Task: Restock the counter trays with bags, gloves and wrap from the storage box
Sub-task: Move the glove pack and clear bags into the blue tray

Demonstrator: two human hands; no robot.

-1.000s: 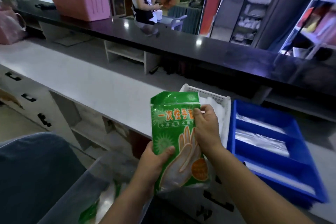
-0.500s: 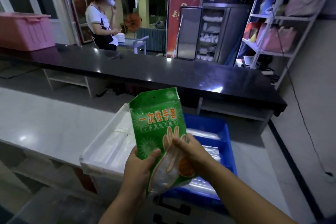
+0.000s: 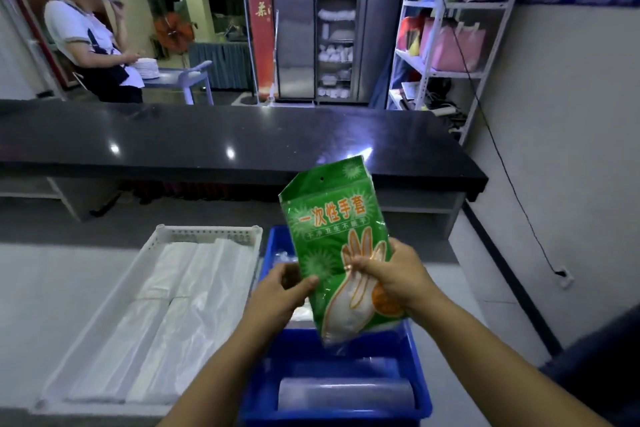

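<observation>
Glove pack (image 3: 332,236) shifted right over blue tray (image 3: 419,371); white counter (image 3: 52,288), black bar (image 3: 207,139) behind.

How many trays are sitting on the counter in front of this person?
2. A white tray with folded plastic bags lies on the left; a blue tray sits beside it, below the green glove packet. More may lie out of view.

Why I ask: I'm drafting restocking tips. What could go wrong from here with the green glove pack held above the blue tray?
1. The glove pack is pinched only around its lower half by the right hand and left hand, so the glossy film might slip and drop.
2. If it drops, it may land on the roll of wrap in the blue tray rather than in a section of its own.
</observation>
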